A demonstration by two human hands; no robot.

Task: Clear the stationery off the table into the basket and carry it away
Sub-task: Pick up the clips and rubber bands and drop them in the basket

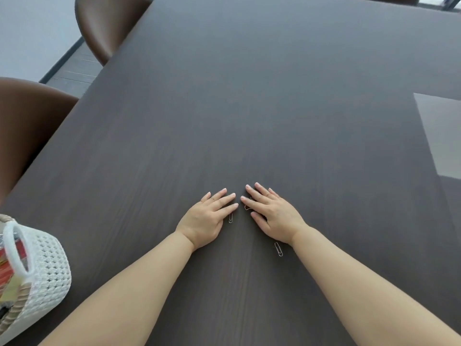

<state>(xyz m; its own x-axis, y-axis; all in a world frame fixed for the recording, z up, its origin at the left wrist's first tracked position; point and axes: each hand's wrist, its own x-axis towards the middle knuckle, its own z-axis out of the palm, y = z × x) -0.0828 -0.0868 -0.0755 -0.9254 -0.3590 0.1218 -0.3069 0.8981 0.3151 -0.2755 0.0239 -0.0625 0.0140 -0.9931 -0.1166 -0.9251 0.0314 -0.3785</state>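
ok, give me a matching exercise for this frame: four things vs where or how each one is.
Things:
1. white basket
2. nearest paperclip
3. left hand
4. nearer brown chair

Places or states:
A. flat on the table, fingers straight
B. beyond the table's left edge
C. loose by the wrist of the right hand
D. at the table's near left corner, coloured items inside

Pairs: 1-D, 2-C, 3-A, 4-B
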